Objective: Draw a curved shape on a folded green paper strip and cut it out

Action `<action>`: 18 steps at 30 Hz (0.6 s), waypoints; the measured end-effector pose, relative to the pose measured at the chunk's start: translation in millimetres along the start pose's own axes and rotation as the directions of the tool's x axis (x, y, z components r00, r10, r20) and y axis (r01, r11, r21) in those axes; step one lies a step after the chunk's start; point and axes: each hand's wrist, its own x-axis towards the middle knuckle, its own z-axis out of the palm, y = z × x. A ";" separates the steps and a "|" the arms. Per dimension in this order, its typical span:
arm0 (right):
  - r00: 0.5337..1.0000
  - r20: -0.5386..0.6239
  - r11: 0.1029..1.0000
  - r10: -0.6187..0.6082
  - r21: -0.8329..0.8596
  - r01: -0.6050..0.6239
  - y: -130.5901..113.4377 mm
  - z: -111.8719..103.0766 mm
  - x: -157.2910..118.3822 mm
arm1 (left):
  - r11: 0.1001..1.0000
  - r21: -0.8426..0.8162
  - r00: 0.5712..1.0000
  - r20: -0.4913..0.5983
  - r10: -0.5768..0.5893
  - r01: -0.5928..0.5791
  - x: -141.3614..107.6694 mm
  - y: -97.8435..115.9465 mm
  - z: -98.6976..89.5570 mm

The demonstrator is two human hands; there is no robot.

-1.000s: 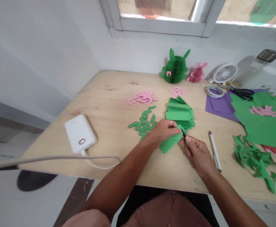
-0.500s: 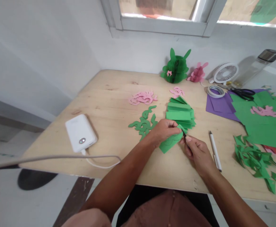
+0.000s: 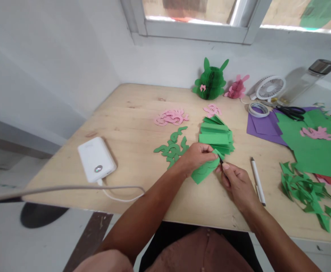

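My left hand [image 3: 201, 156] pinches a folded piece of green paper [image 3: 202, 173] with drawn outlines on it, held just above the table. Closed around a small dark tool [image 3: 221, 161], my right hand [image 3: 236, 181] brings its narrow tip against the paper's right edge. The tool looks like small scissors; the grip hides its handles. Right behind my hands lies a stack of pleated green paper [image 3: 215, 134]. Green curved cutouts [image 3: 172, 149] are spread beside my left hand. A white pen [image 3: 258, 181] rests to the right of my right hand.
Pink cutouts [image 3: 172, 117] lie farther back. A green paper rabbit [image 3: 210, 83] and a pink one [image 3: 236, 87] stand by the wall near a white fan [image 3: 271, 88]. Black scissors [image 3: 292, 112], tape [image 3: 258, 110] and green scraps [image 3: 305, 192] are at right, a power bank [image 3: 97, 158] at left.
Both hands keep nearly the same place and grip on the paper and the tool. The paper's lower part has shifted very slightly; the other things have stayed put.
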 end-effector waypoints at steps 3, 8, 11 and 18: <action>1.000 -0.006 1.000 -0.002 0.000 0.002 0.3 0.2 0.5 | 1.000 -0.006 1.000 -0.001 0.008 -0.008 -0.6 2.1 0.0; 1.000 -0.007 1.000 -0.007 -0.004 0.007 1.4 -0.2 0.7 | 1.000 0.008 1.000 -0.014 0.013 -0.013 -1.6 5.1 -0.4; 1.000 -0.002 1.000 -0.011 0.001 0.011 1.1 -0.2 0.6 | 1.000 0.019 1.000 -0.022 0.005 -0.004 -1.4 4.7 -1.0; 1.000 0.005 1.000 -0.011 -0.019 0.012 -1.4 0.0 0.3 | 0.999 0.048 1.000 -0.006 0.006 -0.005 -1.1 2.7 -1.7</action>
